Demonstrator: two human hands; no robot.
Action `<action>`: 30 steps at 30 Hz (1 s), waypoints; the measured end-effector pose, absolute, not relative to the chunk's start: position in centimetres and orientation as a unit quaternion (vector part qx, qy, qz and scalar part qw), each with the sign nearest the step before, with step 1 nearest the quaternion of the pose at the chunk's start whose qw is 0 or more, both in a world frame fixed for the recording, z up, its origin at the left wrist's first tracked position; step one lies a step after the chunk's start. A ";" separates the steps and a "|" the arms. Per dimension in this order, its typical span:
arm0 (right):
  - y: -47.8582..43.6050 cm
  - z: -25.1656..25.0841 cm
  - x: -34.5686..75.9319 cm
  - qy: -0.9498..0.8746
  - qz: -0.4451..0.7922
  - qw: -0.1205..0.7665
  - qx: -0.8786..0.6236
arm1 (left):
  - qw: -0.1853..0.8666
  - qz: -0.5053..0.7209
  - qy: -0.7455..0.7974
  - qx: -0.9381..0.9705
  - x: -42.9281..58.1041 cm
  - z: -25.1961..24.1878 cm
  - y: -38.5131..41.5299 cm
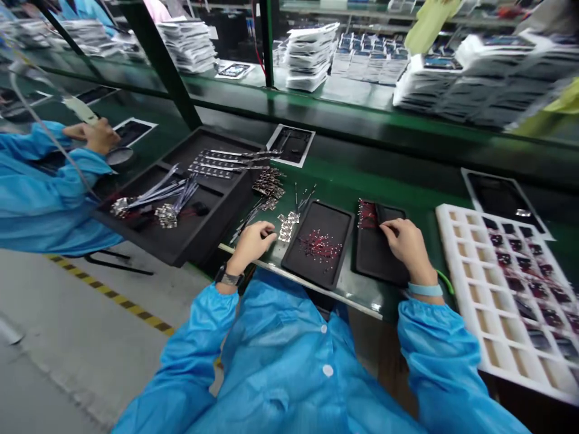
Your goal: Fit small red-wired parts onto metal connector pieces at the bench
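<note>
My left hand (254, 242) is at the table's front edge with thumb and fingers curled together; whatever is between them is too small to make out. Just right of it lies a cluster of small silvery metal parts (286, 229). A black tray (332, 217) between my hands holds a loose heap of short red and black wires (319, 246). Over a second black tray (373, 259), my right hand (404, 240) pinches the edge of a black flat piece (389, 213). Beside that piece, red wires (366, 214) lie in a row at the tray's far left corner.
On the left, a large black bin (217, 205) holds metal strips and bundled ribbon-like parts. A white compartment tray (479, 289) with dark parts stands on the right. Dark framed panels (292, 146) lie behind. A co-worker's hands (99, 135) hold a pale tool at far left.
</note>
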State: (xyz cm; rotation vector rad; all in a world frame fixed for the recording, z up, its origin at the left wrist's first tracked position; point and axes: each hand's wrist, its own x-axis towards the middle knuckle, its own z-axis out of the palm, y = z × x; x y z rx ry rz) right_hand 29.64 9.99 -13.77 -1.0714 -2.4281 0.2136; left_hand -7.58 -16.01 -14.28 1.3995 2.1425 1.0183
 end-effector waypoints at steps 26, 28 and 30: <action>6.5 -10.6 19.4 -0.654 0.663 0.250 -0.264 | 0.162 0.400 0.679 0.594 -6.7 -11.8 -6.5; 6.8 -10.5 18.9 -0.659 0.651 0.251 -0.279 | 0.192 0.450 0.659 0.571 -6.5 -10.5 -5.7; 7.0 -10.6 18.8 -0.661 0.632 0.262 -0.307 | 0.224 0.482 0.635 0.561 -6.2 -9.5 -4.8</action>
